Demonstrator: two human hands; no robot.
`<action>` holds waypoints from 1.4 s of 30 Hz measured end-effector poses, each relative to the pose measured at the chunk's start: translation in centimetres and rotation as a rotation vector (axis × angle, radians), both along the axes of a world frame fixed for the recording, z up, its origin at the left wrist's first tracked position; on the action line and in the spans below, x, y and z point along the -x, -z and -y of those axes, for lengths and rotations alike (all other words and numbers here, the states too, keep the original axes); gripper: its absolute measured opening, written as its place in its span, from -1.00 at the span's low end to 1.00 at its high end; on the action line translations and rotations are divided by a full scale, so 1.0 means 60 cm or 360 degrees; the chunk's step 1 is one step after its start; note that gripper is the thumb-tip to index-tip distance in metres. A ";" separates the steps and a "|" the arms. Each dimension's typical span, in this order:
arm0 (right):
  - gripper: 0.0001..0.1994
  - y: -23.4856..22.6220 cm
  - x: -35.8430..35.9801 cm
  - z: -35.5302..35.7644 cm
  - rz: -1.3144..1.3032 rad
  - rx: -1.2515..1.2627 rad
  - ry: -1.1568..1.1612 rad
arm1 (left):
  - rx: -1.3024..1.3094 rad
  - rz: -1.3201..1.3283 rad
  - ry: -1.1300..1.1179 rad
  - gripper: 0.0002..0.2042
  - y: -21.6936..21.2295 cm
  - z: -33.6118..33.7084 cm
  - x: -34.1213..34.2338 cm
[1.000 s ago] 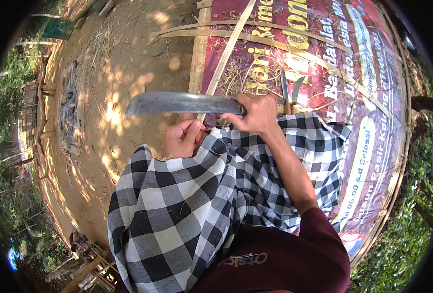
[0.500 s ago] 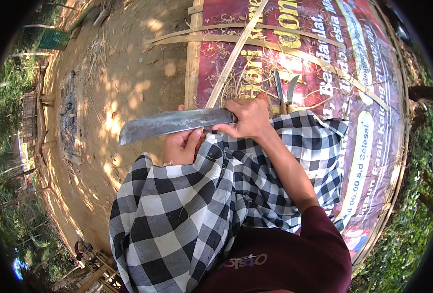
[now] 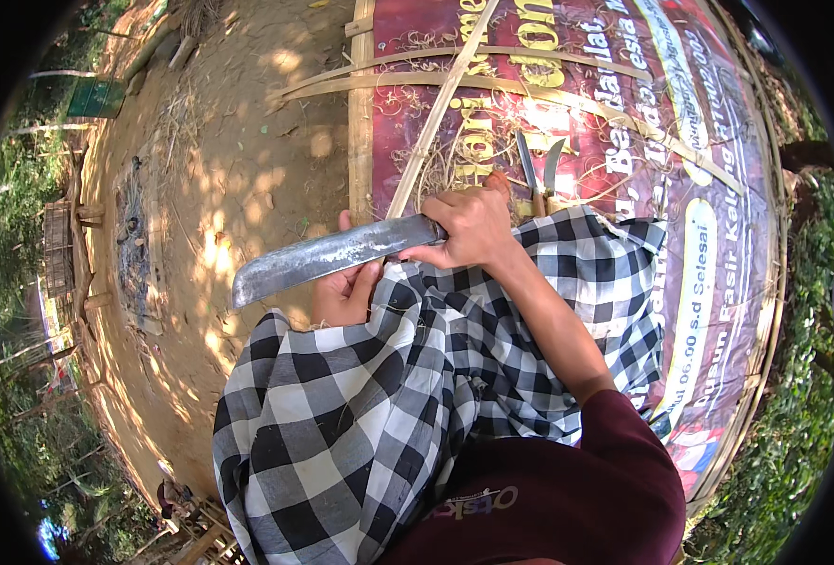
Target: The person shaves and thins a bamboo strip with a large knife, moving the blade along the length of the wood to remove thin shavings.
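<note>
Head view: right hand [image 3: 469,228] palm-down, fingers [image 3: 450,207] gripping machete [image 3: 328,258] handle; left hand [image 3: 340,299] beneath blade [image 3: 285,273], hold unclear

Compared with one second earlier: tilting of the machete [image 3: 332,260] from nearly level to a clear slant, with lowering of the tip at left. Crossing of the blade over the left hand [image 3: 342,299], with fingertips newly visible above its upper edge. Concealment of the pale strip's [image 3: 442,108] stretch formerly visible at the thumb. Slight leftward displacement of the right hand [image 3: 469,226].
</note>
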State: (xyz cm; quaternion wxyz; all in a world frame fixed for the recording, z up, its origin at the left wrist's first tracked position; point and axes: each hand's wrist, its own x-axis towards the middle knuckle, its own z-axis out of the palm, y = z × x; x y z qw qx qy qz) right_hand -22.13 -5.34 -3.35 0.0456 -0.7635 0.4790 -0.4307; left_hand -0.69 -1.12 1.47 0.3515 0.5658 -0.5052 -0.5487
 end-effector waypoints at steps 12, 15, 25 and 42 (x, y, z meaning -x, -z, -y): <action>-0.44 -0.009 0.023 -0.003 0.0112 -0.0173 0.0123 | -0.0145 0.0092 0.0187 -0.81 -0.028 0.009 -0.005; -0.43 -0.015 0.009 -0.005 -0.0006 -0.0052 0.0040 | 0.0028 -0.0033 0.0091 -0.82 -0.002 0.005 -0.006; -0.42 0.007 0.053 0.014 0.0224 -0.0145 0.0411 | -0.0261 0.0163 0.0200 -0.78 -0.047 0.006 -0.009; -0.39 -0.022 0.038 -0.002 -0.0029 0.0105 0.0311 | -0.0298 0.0108 0.0192 -0.79 -0.060 0.008 -0.006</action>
